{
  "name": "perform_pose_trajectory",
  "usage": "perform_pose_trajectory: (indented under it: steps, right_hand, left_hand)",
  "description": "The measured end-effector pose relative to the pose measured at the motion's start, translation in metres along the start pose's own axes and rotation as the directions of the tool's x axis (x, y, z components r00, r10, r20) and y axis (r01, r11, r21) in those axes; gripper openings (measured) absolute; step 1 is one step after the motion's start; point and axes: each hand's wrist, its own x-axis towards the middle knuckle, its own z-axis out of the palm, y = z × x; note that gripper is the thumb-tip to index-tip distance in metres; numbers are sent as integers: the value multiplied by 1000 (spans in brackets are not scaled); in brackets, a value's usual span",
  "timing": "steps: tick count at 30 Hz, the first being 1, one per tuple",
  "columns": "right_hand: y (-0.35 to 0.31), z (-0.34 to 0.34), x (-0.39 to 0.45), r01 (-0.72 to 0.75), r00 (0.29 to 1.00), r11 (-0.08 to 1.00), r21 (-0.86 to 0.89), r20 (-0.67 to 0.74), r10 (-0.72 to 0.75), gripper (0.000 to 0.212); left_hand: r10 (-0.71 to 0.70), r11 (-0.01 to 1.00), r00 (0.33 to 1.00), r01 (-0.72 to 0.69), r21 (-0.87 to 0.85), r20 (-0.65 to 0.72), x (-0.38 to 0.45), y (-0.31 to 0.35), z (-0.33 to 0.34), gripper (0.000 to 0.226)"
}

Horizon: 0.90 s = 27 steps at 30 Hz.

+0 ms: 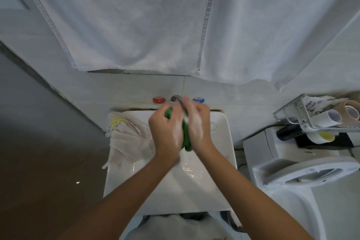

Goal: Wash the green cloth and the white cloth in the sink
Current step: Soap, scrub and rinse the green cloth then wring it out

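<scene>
Scrubbing step: soapy left hand (169, 132) and right hand (196, 126) clamped around green cloth (186, 139) over sink (224, 142). Next, probably rinsing; white cloth (126, 138) waiting.

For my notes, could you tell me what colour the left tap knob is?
Red, clearest in the head view.

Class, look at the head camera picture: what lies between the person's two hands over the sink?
The head view shows the green cloth pressed between the soapy left hand and right hand.

No text could be read: the markings on the red cap (159, 100) and blue cap (198, 100) behind the sink (220, 161) were too blurred.
</scene>
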Motion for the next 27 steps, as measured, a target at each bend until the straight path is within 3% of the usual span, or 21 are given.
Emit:
perform_pose_trajectory:
  steps: [3, 7, 12, 17, 20, 22, 25, 27]
  right_hand:
    - [0, 1, 14, -72, 991, 997, 39, -106, 76, 42]
    - [5, 4, -14, 14, 999, 1000, -7, 48, -14, 45]
    - [0, 1, 21, -149, 988, 988, 31, -37, 150, 43]
    - [4, 0, -2, -66, 985, 998, -16, 161, 68, 43]
    - [-1, -4, 21, -98, 992, 995, 8, 75, 98, 48]
    - [1, -1, 18, -81, 996, 997, 13, 39, 81, 47]
    - [6, 0, -3, -27, 991, 999, -21, 128, 29, 43]
    - [1, -3, 1, 0, 989, 999, -48, 148, 7, 47]
  left_hand:
    - [8, 1000, 998, -8, 8, 64, -12, 3, 2, 41]
    - [-61, 998, 996, 62, 14, -57, 24, -2, 0, 41]
    - [60, 998, 995, -61, 8, 80, -11, 3, 1, 40]
    - [8, 1000, 1000, -8, 13, -27, 20, -2, -3, 37]
    - [65, 998, 996, -66, 0, 67, -10, -2, 0, 40]
    - [44, 999, 998, -45, 24, 49, -1, -3, 1, 40]
    - [-14, 999, 1000, 15, 47, -15, 26, -5, -4, 40]
    - [-5, 999, 999, 4, 41, 32, 15, -2, -8, 39]
